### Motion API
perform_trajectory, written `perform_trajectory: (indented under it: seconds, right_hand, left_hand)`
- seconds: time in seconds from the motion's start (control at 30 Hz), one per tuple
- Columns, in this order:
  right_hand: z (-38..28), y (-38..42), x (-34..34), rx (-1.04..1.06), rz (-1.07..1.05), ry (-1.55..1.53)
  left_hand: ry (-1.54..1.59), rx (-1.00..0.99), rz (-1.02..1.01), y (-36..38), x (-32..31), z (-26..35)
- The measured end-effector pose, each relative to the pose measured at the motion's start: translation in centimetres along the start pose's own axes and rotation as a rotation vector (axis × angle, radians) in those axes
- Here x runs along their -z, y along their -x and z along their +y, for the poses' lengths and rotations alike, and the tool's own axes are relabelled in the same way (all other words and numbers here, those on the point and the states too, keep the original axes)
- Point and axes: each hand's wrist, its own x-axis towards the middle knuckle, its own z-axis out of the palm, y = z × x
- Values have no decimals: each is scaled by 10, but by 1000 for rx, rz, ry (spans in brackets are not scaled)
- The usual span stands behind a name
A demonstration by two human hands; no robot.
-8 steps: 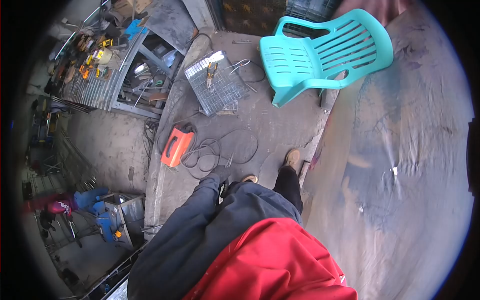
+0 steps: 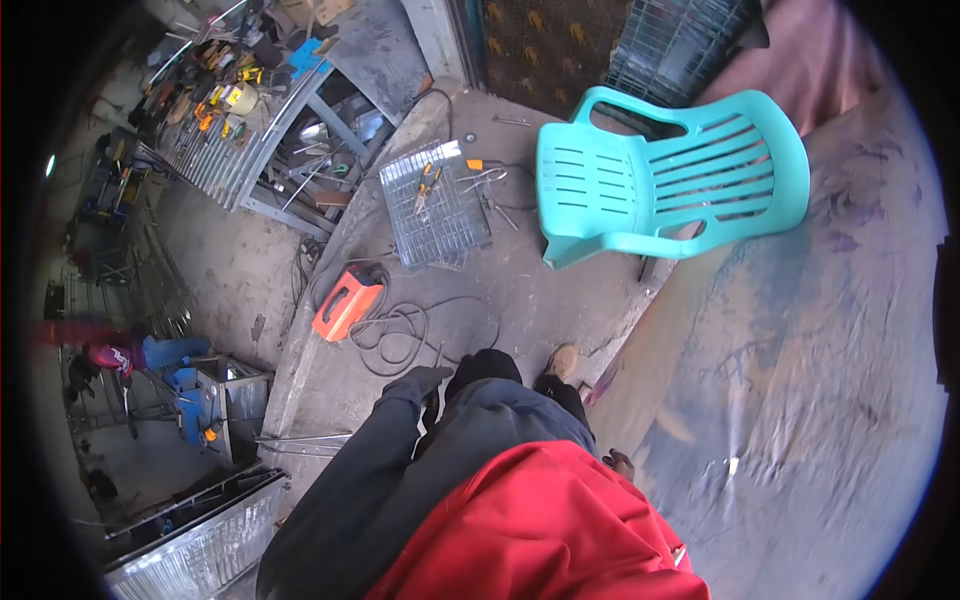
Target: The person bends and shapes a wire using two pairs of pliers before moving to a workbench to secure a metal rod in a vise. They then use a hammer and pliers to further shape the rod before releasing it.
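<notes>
My left hand (image 2: 425,378), in a dark grey glove, hangs low in front of my body with its fingers closed. A thin upright tip shows just above it, and something dark hangs below; I cannot make out what it holds. My right hand (image 2: 620,464) shows only in part beside the red garment, its grip unclear. Beyond my left hand lie a looped black cable (image 2: 424,325) and an orange machine (image 2: 348,303) with a black handle. Farther forward, yellow-handled pliers (image 2: 426,188) rest on a wire mesh panel (image 2: 440,225) on the floor.
A turquoise plastic chair (image 2: 600,180) stands ahead at the right. A cluttered metal workbench (image 2: 262,165) is at the upper left. At the lower left, another person (image 2: 120,355) is near a metal box (image 2: 235,410). A large stained sheet (image 2: 800,350) spans the right side.
The view has shifted, and the chair and mesh panel appear lower. My right hand has come into view beside the red garment. One foot is now hidden behind a dark-clothed knee.
</notes>
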Motion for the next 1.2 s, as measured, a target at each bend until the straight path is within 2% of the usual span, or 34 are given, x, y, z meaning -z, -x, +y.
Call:
perform_trajectory:
  seconds: [0.03,0.07,0.1,0.13,0.17,0.2,0.27,0.33,0.4,0.47,0.5,0.57,0.7,0.77,0.83,0.9,0.97,1.07,1.1,1.13,1.17,1.2]
  right_hand:
    - [-56,-14,-3,-5,-51,6]
    - [-103,-26,-5,-29,-91,15]
    - [-142,-30,-17,50,25,97]
    - [-186,-33,-13,-21,-84,41]
    - [-227,-32,-25,-5,40,120]
    - [-261,-49,-24,-10,-20,118]
    - [-327,-71,-38,79,-43,211]
    - [-381,-95,-56,145,-131,242]
    - [-415,-93,-87,177,-164,246]
    - [-452,-58,-143,303,26,369]
    - [-461,-48,-153,309,41,390]
    - [-481,-36,-188,261,-124,594]
    - [-476,-38,-235,246,-136,632]
    - [-464,-72,-240,185,-271,857]
    - [-467,-99,-250,122,-363,905]
    - [-492,-92,-277,59,-448,964]
    - [-522,-53,-331,93,-395,1116]
    - [-555,-52,-389,446,-557,1233]
    - [-571,-41,-415,330,-369,1118]
    - [-589,-30,-440,291,-361,1127]
    - [-600,-28,-460,422,-436,1123]
    - [-613,-26,-479,407,-420,1089]
  left_hand:
    - [-31,-17,-91,7,2,8]
    - [-84,13,-127,48,16,44]
    - [-65,43,-133,51,10,46]
    - [90,30,-110,53,2,46]
    - [249,8,-76,52,-1,48]
    - [360,-43,-30,42,-10,38]
    - [489,42,-10,43,-16,34]
    - [695,126,23,40,-26,18]
    - [713,250,-31,30,-33,-1]
    - [738,326,-57,11,-34,-14]
    - [759,371,-55,14,-37,-16]
    - [911,365,-88,-2,-29,-5]
    - [830,285,-25,-13,24,34]
    - [905,163,54,-34,44,52]
    - [854,120,113,-42,74,72]
    - [862,101,168,-43,95,87]
    - [978,125,146,-32,117,101]
    - [1063,140,183,-42,106,88]
    - [1093,163,199,-50,98,83]
    - [1159,213,210,-51,92,82]
    - [1182,214,219,-52,86,83]
    - [1259,281,231,-52,79,84]
